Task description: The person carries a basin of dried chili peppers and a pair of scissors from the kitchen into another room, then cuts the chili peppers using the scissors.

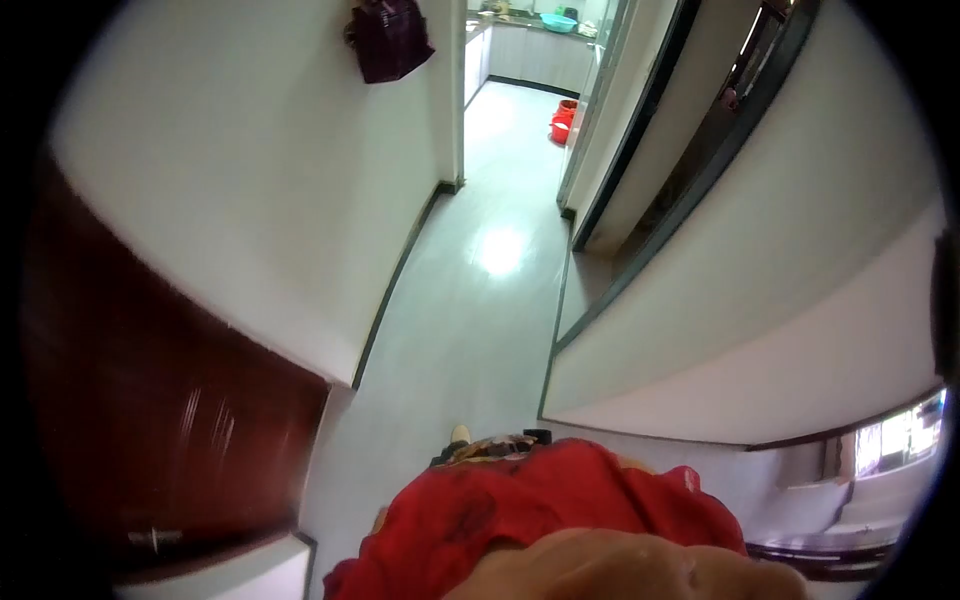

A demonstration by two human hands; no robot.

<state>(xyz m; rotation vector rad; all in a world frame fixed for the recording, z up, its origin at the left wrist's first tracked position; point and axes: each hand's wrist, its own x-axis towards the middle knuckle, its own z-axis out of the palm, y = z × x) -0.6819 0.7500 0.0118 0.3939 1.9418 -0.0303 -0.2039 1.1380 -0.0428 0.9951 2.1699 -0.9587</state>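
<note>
Red shirt point(560, 500), one, worn by the person, spreads across the lower middle of the view; a blurred patch of bare skin point(630, 570) overlaps its lower part (which part of the body, I cannot tell); whether the hands are wide, narrow or holding something, I cannot tell either; ahead, the pale floor point(450, 330) runs open between two walls edged with dark skirting, narrowing to one doorway into a kitchen; one light shoe tip point(460, 434) shows just beyond the shirt; one dark-red door point(180, 420) bounds the left, one purple bag point(390, 40) hangs on the left wall; beyond the doorway, one turquoise basin point(558, 22) sits on the counter point(515, 21), and red containers point(562, 125), hard to count, stand at the right.
</note>
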